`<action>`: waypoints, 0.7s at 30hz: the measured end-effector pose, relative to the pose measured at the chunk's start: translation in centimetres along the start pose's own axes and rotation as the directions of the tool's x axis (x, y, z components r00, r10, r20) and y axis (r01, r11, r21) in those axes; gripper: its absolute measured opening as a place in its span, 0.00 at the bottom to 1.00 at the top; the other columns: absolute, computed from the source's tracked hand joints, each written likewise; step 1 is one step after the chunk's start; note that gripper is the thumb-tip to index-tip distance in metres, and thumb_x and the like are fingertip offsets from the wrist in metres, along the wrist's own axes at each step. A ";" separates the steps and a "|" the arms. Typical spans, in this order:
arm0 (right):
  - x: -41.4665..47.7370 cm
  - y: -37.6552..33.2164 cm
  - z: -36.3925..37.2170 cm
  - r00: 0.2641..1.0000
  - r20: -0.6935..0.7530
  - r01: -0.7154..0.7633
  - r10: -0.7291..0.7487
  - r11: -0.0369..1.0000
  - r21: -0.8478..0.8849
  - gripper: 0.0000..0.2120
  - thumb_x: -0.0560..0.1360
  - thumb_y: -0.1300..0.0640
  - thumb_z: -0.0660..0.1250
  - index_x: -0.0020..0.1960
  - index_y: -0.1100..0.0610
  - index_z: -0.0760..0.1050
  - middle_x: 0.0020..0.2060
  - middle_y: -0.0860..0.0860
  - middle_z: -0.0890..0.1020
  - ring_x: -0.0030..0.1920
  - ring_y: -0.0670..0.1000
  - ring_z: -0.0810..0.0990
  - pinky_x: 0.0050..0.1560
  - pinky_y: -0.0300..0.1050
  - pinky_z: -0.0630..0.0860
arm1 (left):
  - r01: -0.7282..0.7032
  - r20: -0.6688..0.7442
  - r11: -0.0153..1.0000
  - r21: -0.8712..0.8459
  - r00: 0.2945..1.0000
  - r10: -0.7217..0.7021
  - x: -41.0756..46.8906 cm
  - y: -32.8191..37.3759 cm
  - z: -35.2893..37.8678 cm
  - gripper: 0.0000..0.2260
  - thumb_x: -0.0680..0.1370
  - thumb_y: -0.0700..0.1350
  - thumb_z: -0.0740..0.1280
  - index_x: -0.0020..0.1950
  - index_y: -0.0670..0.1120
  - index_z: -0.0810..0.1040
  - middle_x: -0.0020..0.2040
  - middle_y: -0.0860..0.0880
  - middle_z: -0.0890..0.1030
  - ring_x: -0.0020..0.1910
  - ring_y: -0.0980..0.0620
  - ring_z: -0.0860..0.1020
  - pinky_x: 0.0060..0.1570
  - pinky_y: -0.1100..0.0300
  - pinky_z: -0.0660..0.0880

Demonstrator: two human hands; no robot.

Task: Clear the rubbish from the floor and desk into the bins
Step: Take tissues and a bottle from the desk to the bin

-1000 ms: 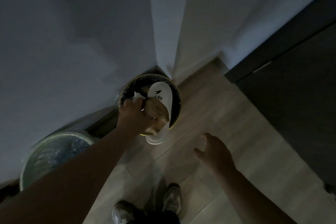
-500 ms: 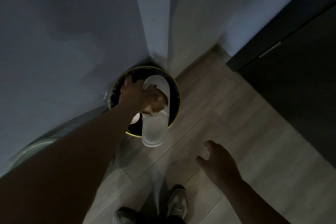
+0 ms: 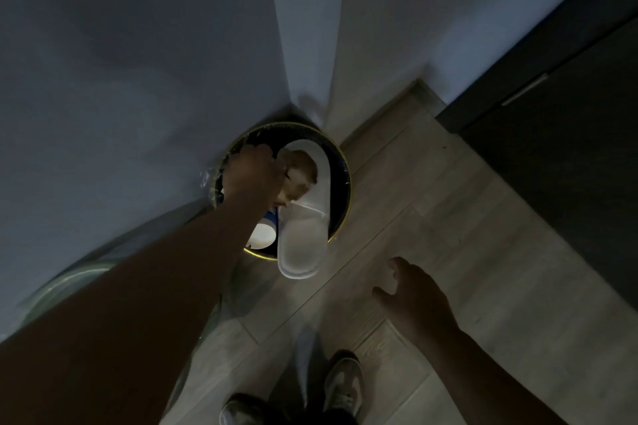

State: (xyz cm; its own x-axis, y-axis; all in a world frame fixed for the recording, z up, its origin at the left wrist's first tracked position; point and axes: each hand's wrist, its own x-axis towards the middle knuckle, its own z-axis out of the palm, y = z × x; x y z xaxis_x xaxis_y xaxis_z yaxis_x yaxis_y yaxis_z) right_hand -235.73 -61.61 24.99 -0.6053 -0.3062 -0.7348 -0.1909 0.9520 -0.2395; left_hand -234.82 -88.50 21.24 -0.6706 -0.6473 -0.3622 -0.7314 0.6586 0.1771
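A round dark bin with a yellow rim (image 3: 348, 179) stands in the wall corner. A white slipper (image 3: 303, 238) lies across it, one end sticking out over the near rim. My left hand (image 3: 253, 171) reaches down into the bin and grips a crumpled brown paper (image 3: 298, 176) that lies on the slipper; my fingers are mostly hidden. A white cup with a blue band (image 3: 264, 233) lies in the bin beside my forearm. My right hand (image 3: 412, 297) hovers over the wooden floor with relaxed, spread fingers, holding nothing.
A second bin with a clear plastic liner (image 3: 51, 286) stands at the lower left, mostly behind my left arm. A dark cabinet (image 3: 559, 155) fills the right side. My shoes (image 3: 345, 385) stand on the pale wooden floor (image 3: 448, 217).
My left hand has moved lower and further into the bin with the brown paper. The slipper has slid so that more of it hangs over the near rim. My right hand has barely moved.
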 end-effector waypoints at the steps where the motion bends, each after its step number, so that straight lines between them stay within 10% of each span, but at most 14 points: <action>1: -0.2 -0.3 -0.2 1.000 -0.003 0.000 0.000 1.000 -0.002 0.29 0.76 0.46 0.65 0.73 0.54 0.62 0.64 0.52 0.74 0.62 0.51 0.75 0.56 0.42 0.75 | -0.011 -0.003 1.000 -0.003 1.000 0.011 -0.3 0.1 -0.4 0.16 0.80 0.51 0.60 0.57 0.40 0.76 0.55 0.39 0.78 0.54 0.39 0.77 0.52 0.50 0.75; 21: -15.3 -10.7 -16.0 0.974 -0.167 0.146 -0.152 0.988 -0.049 0.30 0.76 0.44 0.65 0.74 0.53 0.61 0.66 0.51 0.72 0.64 0.50 0.73 0.60 0.43 0.71 | -0.246 0.144 0.968 -0.056 0.957 0.251 -14.5 -1.7 -23.7 0.22 0.75 0.52 0.67 0.67 0.49 0.71 0.62 0.48 0.75 0.60 0.47 0.73 0.58 0.58 0.67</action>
State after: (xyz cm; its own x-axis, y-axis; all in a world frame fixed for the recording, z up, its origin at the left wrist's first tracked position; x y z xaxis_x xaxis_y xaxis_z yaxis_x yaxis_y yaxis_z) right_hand -236.76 -67.07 48.99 -0.6895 -0.4426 -0.5733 -0.3152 0.8960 -0.3127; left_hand -226.76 -89.38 47.89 -0.8078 -0.3985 -0.4343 -0.5499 0.7748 0.3118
